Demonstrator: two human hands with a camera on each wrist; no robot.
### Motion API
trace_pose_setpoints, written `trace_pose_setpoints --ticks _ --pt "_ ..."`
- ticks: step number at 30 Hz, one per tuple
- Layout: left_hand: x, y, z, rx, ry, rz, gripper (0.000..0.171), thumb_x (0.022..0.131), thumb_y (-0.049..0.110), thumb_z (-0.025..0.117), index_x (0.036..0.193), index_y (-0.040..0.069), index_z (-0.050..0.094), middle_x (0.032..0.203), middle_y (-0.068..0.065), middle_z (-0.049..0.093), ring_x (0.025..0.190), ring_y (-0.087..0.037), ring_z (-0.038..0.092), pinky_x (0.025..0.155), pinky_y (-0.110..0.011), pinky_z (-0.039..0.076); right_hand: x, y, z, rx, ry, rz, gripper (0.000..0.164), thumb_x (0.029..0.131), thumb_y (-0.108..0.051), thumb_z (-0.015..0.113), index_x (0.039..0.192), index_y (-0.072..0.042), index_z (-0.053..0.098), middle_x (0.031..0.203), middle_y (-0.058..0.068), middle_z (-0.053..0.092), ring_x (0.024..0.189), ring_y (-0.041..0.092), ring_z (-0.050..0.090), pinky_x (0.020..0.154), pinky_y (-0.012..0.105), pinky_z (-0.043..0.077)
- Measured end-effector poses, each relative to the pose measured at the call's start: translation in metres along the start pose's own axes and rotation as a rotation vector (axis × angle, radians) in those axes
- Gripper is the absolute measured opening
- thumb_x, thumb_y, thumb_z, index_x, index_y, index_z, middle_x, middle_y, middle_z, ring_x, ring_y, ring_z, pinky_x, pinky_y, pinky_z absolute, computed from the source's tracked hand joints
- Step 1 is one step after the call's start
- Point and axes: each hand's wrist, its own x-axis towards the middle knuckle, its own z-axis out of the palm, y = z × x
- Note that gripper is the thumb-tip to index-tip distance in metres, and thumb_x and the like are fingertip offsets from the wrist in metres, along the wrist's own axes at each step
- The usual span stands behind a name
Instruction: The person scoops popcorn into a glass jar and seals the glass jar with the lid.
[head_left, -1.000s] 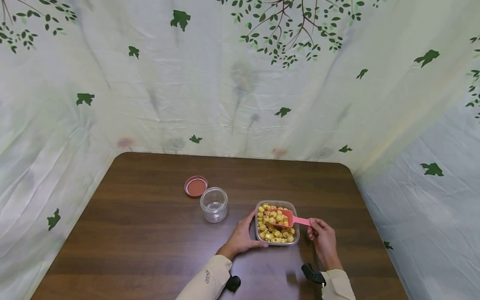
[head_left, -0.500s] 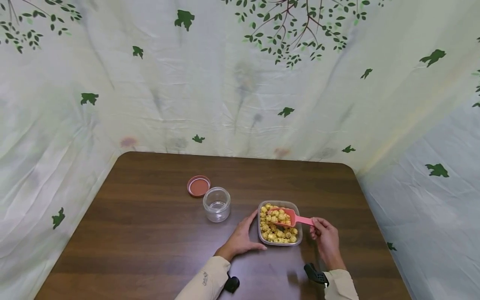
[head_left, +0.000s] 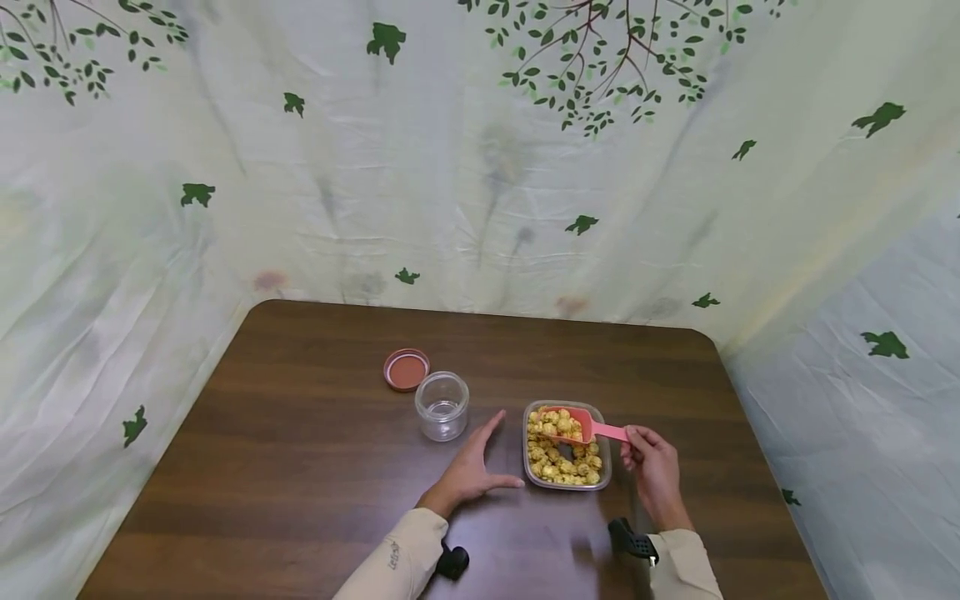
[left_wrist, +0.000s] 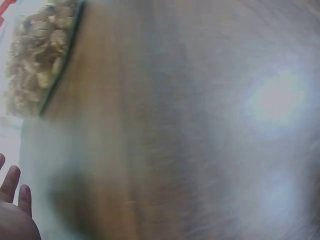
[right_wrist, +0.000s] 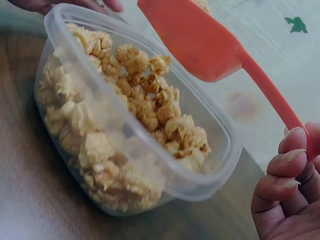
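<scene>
A clear plastic container (head_left: 529, 467) of caramel popcorn (right_wrist: 145, 95) stands on the table in front of the hands. My right hand (head_left: 654, 473) pinches the handle of a pink scoop (right_wrist: 200, 45), which is heaped with popcorn and raised over the container. Left of the container, my left hand (head_left: 465, 473) has its thumb and fingers spread, apart from the container wall. In the left wrist view only a few fingertips (left_wrist: 10, 185) show at the lower left corner. An uncovered glass jar (head_left: 442, 408) sits beyond the left hand.
A red-brown lid (head_left: 407, 370) lies on the table just behind and left of the jar. The brown wooden table (head_left: 300, 467) ends at a pale curtain (head_left: 450, 167) printed with leaves, hanging at the back and both sides.
My left hand has let go of the container and drawn away to the left. The loaded scoop has risen slightly in my right hand. The view has shifted a little.
</scene>
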Motion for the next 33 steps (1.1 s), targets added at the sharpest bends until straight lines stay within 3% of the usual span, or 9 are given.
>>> trace_pose_setpoints --ticks 12,21,28,33 --pt "0.016 0.031 -0.028 -0.069 0.03 -0.009 0.105 0.066 0.028 0.089 0.151 0.014 0.03 0.152 -0.008 0.038 0.137 -0.027 0.036 0.111 -0.048 0.029 0.003 -0.012 0.016 0.033 -0.035 -0.004 0.027 0.101 -0.012 0.05 0.079 -0.014 0.066 0.063 0.0 0.059 0.053 0.009 0.051 0.05 0.019 0.044" --pt "0.027 0.056 -0.048 -0.092 -0.003 0.134 0.105 0.067 0.015 0.089 0.152 0.01 0.027 0.153 -0.007 0.037 0.133 -0.024 0.044 0.11 -0.047 0.032 0.003 -0.024 0.025 0.038 -0.07 -0.028 0.026 0.1 -0.013 0.052 0.079 -0.014 0.066 0.062 0.0 0.059 0.052 0.009 0.051 0.049 0.019 0.043" --pt "0.037 0.067 -0.069 -0.062 0.025 0.255 0.104 0.065 0.013 0.09 0.15 0.005 0.03 0.151 -0.01 0.039 0.135 -0.029 0.04 0.11 -0.048 0.032 0.005 -0.033 0.031 0.026 -0.078 -0.058 0.024 0.1 -0.014 0.053 0.08 -0.014 0.067 0.064 0.002 0.06 0.054 0.009 0.051 0.05 0.019 0.045" --pt "0.034 0.065 -0.091 0.013 0.064 0.261 0.103 0.065 0.017 0.09 0.149 0.006 0.033 0.147 -0.01 0.044 0.135 -0.026 0.039 0.11 -0.048 0.031 0.005 -0.034 0.041 0.021 -0.094 -0.064 0.022 0.1 -0.013 0.053 0.081 -0.013 0.065 0.062 0.0 0.058 0.052 0.009 0.051 0.049 0.019 0.044"
